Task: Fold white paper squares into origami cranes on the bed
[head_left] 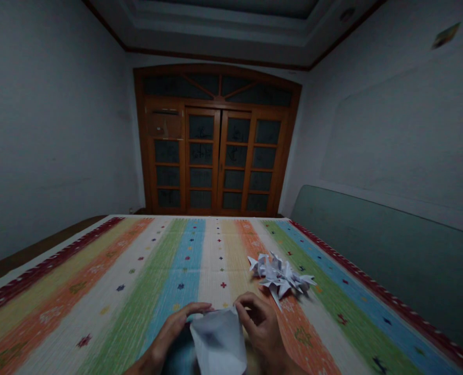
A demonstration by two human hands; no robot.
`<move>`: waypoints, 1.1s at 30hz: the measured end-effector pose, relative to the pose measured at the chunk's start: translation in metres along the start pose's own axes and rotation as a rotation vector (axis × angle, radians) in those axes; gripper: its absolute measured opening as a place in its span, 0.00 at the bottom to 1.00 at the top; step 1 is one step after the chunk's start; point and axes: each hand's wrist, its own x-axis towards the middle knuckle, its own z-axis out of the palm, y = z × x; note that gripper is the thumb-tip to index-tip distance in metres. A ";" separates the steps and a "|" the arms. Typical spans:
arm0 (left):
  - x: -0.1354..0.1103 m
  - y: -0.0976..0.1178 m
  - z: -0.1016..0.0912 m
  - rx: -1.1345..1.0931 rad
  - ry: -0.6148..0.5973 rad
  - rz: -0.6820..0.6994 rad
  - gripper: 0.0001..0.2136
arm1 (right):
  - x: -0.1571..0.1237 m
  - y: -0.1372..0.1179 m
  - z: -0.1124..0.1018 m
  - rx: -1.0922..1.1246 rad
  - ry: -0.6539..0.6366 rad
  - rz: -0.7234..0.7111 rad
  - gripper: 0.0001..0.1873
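Fingers (194, 308) on your left hand (169, 333) and right hand (259, 325) are closed on a folded sheet of white paper (218, 341), aren't they?

Yes, both hands pinch it near its upper edge, holding it up at the near end of the striped woven cover (110, 307). What could go wrong?

Press too hard and you could put a stray crease in the sheet. Ease off and it could slip onto the dark rounded object (179, 354) below it, which I can't identify.

And the heap of folded white paper pieces (280, 276)?

It sits just beyond your right hand, right of the cover's centre line and well in from the right edge. A careless wrist could knock it and scatter those loose points. The dim light could also hide a poor fold.

What's around the cover?

Orange, green, blue and cream stripes run to a red border (388, 299). A green padded panel (388, 250) lies along the right side. Past the far edge stand wooden glazed doors (216, 161) between grey walls (51, 130).
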 end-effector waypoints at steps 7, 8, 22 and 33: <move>0.013 -0.003 0.010 -0.373 0.018 -0.094 0.31 | 0.005 0.016 0.002 0.199 0.175 0.331 0.25; 0.014 -0.004 0.012 -0.378 0.006 -0.094 0.33 | 0.005 0.019 0.002 0.226 0.184 0.365 0.24; 0.027 0.000 0.012 -0.167 0.232 -0.167 0.30 | -0.004 0.038 0.009 0.283 -0.079 0.638 0.18; 0.023 0.002 -0.001 0.314 0.115 -0.191 0.14 | -0.002 0.035 -0.004 -0.382 -0.148 0.165 0.14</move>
